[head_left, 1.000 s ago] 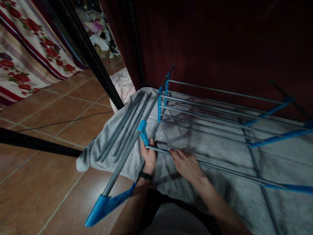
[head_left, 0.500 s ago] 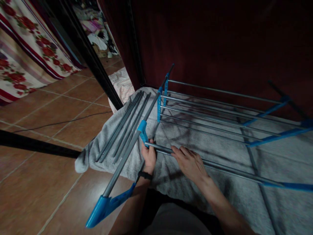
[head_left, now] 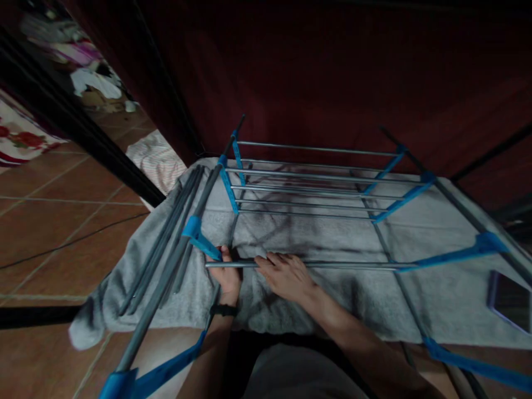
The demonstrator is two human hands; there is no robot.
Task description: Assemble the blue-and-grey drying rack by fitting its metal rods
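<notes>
Nearest, the blue corner piece [head_left: 118,385] stood low at left, with the left pole [head_left: 148,316] running away from it. The left hand [head_left: 225,280] was half curled, palm up, with the tip of the near left bracket [head_left: 204,244] apparently pinched between thumb and fingers. The right hand [head_left: 286,276] lay palm down, fingers bent over the rod [head_left: 245,264]; its underside grip was hidden. The rod ran crosswise in front of the wearer, its free end just left of the left fingers and past the bracket tip. A second rod seemed to lie close along it; the two could not be fully told apart. Toward the right, the line met the near right bracket [head_left: 449,257].

Step judged: lining up rod end and bracket. Best practice noted: left hand to steady the bracket so it could not swing on the pole; right hand to draw the rod back a little, keep it level and feed it straight, without bending it. Sideways force would probably have twisted the plastic or upset the right end.

Loose rods [head_left: 162,238] lay at left on the grey blanket [head_left: 299,238], beside the pole; a phone [head_left: 511,302] lay at right. Farther back, the fitted rods [head_left: 307,190] spanned their brackets in parallel, a fair pattern for checking alignment.
</notes>
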